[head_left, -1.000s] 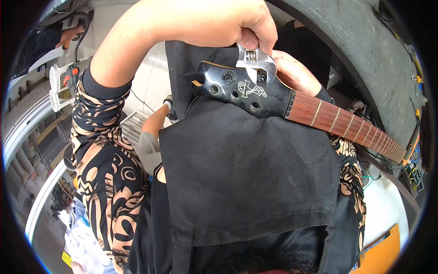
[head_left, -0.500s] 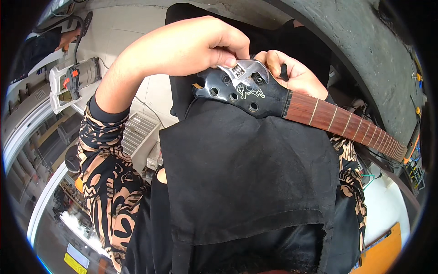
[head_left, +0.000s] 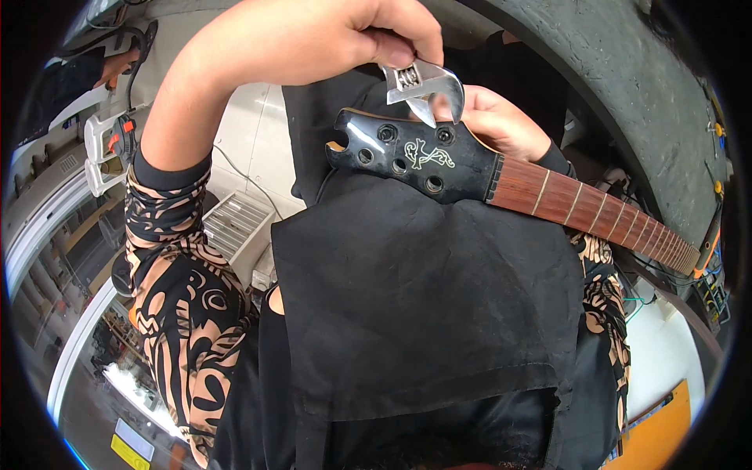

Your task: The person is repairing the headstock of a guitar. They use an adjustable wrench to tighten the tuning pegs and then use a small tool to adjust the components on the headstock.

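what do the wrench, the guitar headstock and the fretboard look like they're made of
Wrench: bright silvery metal, polished look, with glints on its jaw; probably steel.
Guitar headstock: glossy black face, likely lacquered wood, though the paint hides the core; a pale inlaid or printed ornament sits on it.
Fretboard: reddish-brown wood with visible grain, crossed by thin light metal frets.

workshop floor and clutter, seen from above

pale floor point(head_left: 258, 149) below, lit bright and even. white slatted crate point(head_left: 239, 227) just beside a thin cable point(head_left: 227, 160) trailing across it. at far left, a white rack point(head_left: 98, 153) with an orange-and-black tool point(head_left: 124, 135) on it. grey rough curved surface point(head_left: 627, 102) filling the upper right. at lower right, an orange panel point(head_left: 654, 431) beside a white top point(head_left: 654, 352); wires point(head_left: 709, 286) and small parts near the right rim.
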A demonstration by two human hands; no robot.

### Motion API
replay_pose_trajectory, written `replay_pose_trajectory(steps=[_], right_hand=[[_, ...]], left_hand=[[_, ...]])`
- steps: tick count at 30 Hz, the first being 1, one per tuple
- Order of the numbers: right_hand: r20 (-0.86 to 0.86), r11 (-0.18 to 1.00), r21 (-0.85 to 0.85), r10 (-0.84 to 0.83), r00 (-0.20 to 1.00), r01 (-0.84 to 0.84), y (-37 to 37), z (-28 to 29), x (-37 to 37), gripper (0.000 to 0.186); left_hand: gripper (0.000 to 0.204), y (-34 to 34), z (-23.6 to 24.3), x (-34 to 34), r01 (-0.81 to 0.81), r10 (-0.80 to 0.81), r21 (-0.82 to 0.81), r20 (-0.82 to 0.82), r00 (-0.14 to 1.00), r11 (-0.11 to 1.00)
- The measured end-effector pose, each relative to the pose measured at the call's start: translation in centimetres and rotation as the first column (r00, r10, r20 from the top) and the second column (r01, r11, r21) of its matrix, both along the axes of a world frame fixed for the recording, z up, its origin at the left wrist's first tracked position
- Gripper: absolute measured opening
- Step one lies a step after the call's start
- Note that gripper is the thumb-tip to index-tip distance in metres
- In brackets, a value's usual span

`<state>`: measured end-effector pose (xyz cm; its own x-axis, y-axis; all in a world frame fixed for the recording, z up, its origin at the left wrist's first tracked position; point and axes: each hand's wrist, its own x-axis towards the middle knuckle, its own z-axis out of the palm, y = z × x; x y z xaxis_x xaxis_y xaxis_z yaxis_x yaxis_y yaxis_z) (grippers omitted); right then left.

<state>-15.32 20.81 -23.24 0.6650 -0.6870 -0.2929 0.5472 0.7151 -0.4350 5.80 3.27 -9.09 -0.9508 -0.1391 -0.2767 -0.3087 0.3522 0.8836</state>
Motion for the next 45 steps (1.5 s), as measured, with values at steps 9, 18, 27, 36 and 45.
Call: replay_pose_trajectory(steps=[9, 18, 27, 36, 45], right_hand=[[-0.014, 0.999, 0.025, 0.031, 0.999, -0.030, -0.5, -1.0, 0.7, 0.030], [0.049, 0.999, 0.008, 0.052, 0.997, -0.052, -0.5, -1.3, 0.7, 0.032], [-0.027, 0.999, -0.025, 0.038, 0.999, -0.039, -0.3, -0.3, 0.7, 0.048], [-0.124, 0.999, -0.026, -0.030, 0.992, 0.027, 0.5, 0.6, 0.7, 0.050], [-0.134, 0.951, -0.283, -0.170, 0.976, 0.127, 1.8, -1.1, -0.5, 0.025]], left_hand=[[0.028, 0.3, 0.5, -1.8, 0.250, -0.239, -0.196, 0.078, 0.968, 0.948], [0.025, 0.3, 0.8, -1.4, 0.278, -0.278, -0.253, 0.034, 0.960, 0.927], [0.024, 0.2, -2.4, 0.0, 0.184, -0.194, -0.092, -0.109, 0.975, 0.979], [0.022, 2.7, -3.1, 1.8, -0.011, 0.006, -0.189, -0.027, 1.000, 0.982], [0.020, 3.9, -4.2, 3.0, -0.057, 0.070, -0.160, 0.074, 0.995, 0.985]])
